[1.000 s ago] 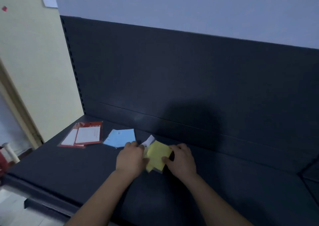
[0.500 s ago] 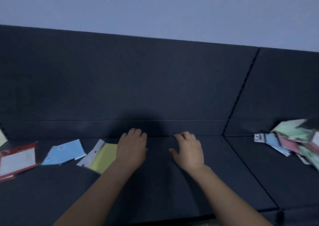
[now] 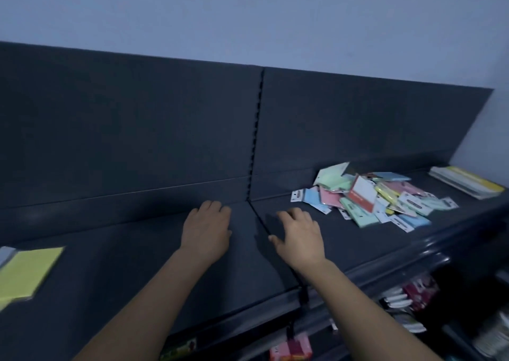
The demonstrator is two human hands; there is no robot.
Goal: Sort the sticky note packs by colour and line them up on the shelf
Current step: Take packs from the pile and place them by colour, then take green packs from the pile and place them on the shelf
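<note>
A loose heap of sticky note packs (image 3: 374,195) in green, pink, blue, yellow and red lies on the right section of the dark shelf (image 3: 137,250). A yellow pack (image 3: 24,272) lies flat at the far left edge. My left hand (image 3: 206,228) hovers over the shelf just left of the seam between the two sections, fingers spread, holding nothing. My right hand (image 3: 300,236) is just right of the seam, also spread and holding nothing, a short way left of the heap.
A stack of flat white and yellow booklets (image 3: 465,181) sits at the shelf's far right end by the wall. Below the front edge, a lower shelf holds packaged goods (image 3: 407,297). A dark back panel (image 3: 124,129) rises behind the shelf.
Both hands let go of the yellow pack and moved right along the shelf. The view swung right, so the heap has come into full sight and the red and blue packs have left it.
</note>
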